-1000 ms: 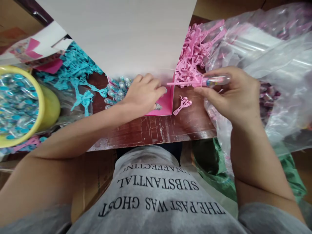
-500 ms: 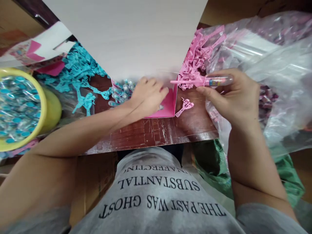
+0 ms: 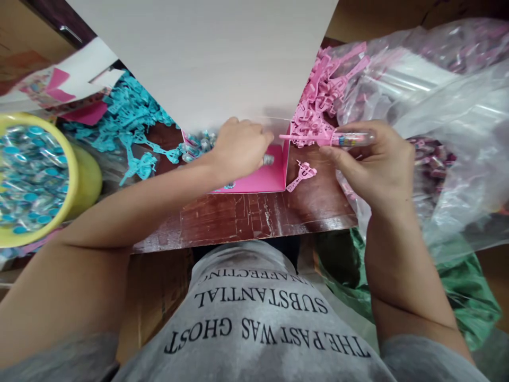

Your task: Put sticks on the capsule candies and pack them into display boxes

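My right hand (image 3: pixel 376 162) pinches a pink plastic toy guitar (image 3: pixel 308 138) joined to a clear tube (image 3: pixel 353 138) of small coloured pieces. Its thin neck points left, across the right wall of an open pink box (image 3: pixel 274 180). Inside that box is my left hand (image 3: pixel 242 148), palm down with fingers curled. The rounded clear end of a small tube (image 3: pixel 268 159) shows under its fingers; whether they grip it is hidden. More blue-and-clear tubes (image 3: pixel 194 148) lie at the box's left end. One loose pink guitar piece (image 3: pixel 304 174) rests just right of the box.
The box's big white lid (image 3: pixel 210 58) stands up behind it. On the left are blue guitar pieces (image 3: pixel 127 106) and a yellow bucket (image 3: pixel 85 170) full of blue-capped tubes. Pink pieces (image 3: pixel 318 101) and clear plastic bags (image 3: pixel 449 116) lie right. The brown table's edge (image 3: pixel 246 233) is near my body.
My left hand has shifted slightly within the box, and the clear tube end now shows beside its fingers. My right hand has moved slightly left, still holding the pink guitar with its tube.
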Demonstrator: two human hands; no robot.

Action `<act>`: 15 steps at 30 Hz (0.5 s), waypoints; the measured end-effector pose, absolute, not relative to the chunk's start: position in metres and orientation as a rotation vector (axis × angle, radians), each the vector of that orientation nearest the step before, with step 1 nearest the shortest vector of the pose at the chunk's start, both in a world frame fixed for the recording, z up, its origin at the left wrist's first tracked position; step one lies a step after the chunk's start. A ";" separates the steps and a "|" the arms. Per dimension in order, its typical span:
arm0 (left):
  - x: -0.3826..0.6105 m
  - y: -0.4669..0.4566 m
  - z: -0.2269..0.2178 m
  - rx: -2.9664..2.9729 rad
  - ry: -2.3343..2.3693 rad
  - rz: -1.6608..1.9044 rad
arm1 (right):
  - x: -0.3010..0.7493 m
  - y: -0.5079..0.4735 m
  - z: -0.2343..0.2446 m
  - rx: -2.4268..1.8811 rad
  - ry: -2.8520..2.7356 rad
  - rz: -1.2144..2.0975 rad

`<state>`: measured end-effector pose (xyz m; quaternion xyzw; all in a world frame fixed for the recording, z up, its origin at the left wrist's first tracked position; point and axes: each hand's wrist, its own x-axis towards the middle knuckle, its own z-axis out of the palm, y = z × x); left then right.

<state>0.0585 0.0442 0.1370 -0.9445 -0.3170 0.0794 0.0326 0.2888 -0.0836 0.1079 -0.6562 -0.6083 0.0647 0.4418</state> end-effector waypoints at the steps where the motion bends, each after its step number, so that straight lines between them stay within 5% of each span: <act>1: 0.058 0.038 0.128 -2.903 -0.947 0.226 | 0.288 -0.083 0.108 -1.626 -1.508 0.165; 6: 0.061 0.025 0.097 -2.903 -0.935 0.049 | 0.287 -0.086 0.102 -1.605 -1.461 0.198; 15: 0.048 0.039 0.125 -2.981 -1.053 0.148 | 0.312 -0.100 0.087 -1.933 -1.233 0.248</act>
